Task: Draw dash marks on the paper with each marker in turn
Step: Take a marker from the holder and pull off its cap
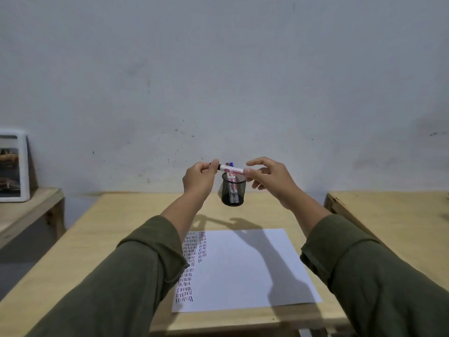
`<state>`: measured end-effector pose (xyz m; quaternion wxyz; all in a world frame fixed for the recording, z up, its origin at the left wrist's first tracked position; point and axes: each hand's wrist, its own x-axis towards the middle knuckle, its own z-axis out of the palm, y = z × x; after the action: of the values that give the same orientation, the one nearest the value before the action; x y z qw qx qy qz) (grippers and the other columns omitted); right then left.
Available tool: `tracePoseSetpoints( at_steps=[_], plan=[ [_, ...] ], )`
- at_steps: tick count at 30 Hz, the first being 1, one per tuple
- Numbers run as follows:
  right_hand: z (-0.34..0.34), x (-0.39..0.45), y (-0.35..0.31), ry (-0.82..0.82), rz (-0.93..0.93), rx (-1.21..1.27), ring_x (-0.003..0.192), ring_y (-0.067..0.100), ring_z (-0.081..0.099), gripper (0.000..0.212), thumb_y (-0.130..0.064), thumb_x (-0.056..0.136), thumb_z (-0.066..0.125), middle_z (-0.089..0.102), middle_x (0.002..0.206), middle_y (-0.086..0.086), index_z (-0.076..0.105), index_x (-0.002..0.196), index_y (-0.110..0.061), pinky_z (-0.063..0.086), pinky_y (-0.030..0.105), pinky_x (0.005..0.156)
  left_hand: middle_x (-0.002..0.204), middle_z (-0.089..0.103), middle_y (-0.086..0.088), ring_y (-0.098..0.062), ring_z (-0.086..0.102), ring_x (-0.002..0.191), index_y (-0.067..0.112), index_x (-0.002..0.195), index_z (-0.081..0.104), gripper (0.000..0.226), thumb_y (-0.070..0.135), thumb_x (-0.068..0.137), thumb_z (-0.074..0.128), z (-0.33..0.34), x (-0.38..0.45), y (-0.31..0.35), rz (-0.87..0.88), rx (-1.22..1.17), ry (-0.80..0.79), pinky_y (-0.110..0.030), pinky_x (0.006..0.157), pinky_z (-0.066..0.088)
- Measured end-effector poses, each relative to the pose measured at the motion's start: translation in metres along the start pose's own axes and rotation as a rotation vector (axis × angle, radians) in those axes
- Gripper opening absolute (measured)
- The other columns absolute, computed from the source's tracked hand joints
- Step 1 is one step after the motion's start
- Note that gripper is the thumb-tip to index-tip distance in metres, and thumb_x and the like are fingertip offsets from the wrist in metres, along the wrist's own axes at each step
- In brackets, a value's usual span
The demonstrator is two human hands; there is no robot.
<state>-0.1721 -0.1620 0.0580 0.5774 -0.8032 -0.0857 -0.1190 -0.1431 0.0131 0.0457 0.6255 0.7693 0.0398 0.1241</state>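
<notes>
A white marker (232, 170) with red print is held level in the air above the black mesh pen cup (233, 192). My left hand (199, 179) pinches its dark cap end, and my right hand (268, 179) holds the other end with fingertips. Other markers stand in the cup, with red and blue caps showing above its rim. A white sheet of paper (245, 268) lies on the wooden table (116, 239) nearer to me, with columns of red, blue and dark dash marks along its left side. My left sleeve covers part of those marks.
A second wooden table (388, 215) stands to the right with a narrow gap between. A low wooden shelf (29, 205) at the left carries a white-framed picture (13, 166) leaning on the grey wall.
</notes>
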Motion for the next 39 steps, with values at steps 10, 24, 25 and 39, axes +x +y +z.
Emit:
tracePoseSetpoints(
  at_steps=[10, 24, 25, 39],
  plan=[
    [0.021, -0.008, -0.017, -0.041, 0.042, 0.586, 0.061, 0.012, 0.066, 0.010, -0.018, 0.090, 0.060, 0.070, 0.069, 0.002, 0.065, 0.097, -0.013, 0.053, 0.021, 0.061, 0.085, 0.065, 0.006, -0.007, 0.060, 0.086, 0.020, 0.076, 0.059, 0.029, 0.042, 0.093, 0.051, 0.006, -0.020, 0.021, -0.178, -0.407, -0.138, -0.027, 0.076, 0.042],
    [0.031, -0.011, -0.004, -0.021, 0.052, 0.822, 0.056, 0.009, 0.063, 0.023, -0.028, 0.096, 0.048, 0.065, 0.058, 0.000, 0.059, 0.083, -0.012, 0.052, 0.018, 0.061, 0.086, 0.062, 0.015, 0.012, 0.062, 0.053, 0.026, 0.081, 0.059, 0.025, 0.020, 0.099, 0.043, 0.012, -0.026, 0.021, -0.185, -0.768, -0.228, -0.019, 0.055, 0.045],
    [0.032, -0.011, -0.002, -0.027, 0.041, 0.800, 0.057, 0.009, 0.064, 0.023, -0.026, 0.096, 0.048, 0.065, 0.059, 0.000, 0.060, 0.083, -0.012, 0.052, 0.018, 0.061, 0.083, 0.062, 0.014, 0.012, 0.062, 0.052, 0.025, 0.079, 0.059, 0.026, 0.019, 0.099, 0.044, 0.012, -0.025, 0.020, -0.198, -0.749, -0.205, -0.019, 0.050, 0.046],
    [0.074, -0.029, 0.035, -0.069, 0.030, 0.517, 0.066, 0.016, 0.061, 0.019, -0.019, 0.093, 0.055, 0.064, 0.084, 0.016, 0.065, 0.091, -0.003, 0.053, 0.027, 0.070, 0.081, 0.067, 0.005, -0.009, 0.060, 0.079, 0.014, 0.091, 0.068, 0.017, 0.027, 0.090, 0.057, -0.029, -0.007, -0.035, -0.459, -0.556, 0.194, -0.027, 0.072, 0.036]
  ],
)
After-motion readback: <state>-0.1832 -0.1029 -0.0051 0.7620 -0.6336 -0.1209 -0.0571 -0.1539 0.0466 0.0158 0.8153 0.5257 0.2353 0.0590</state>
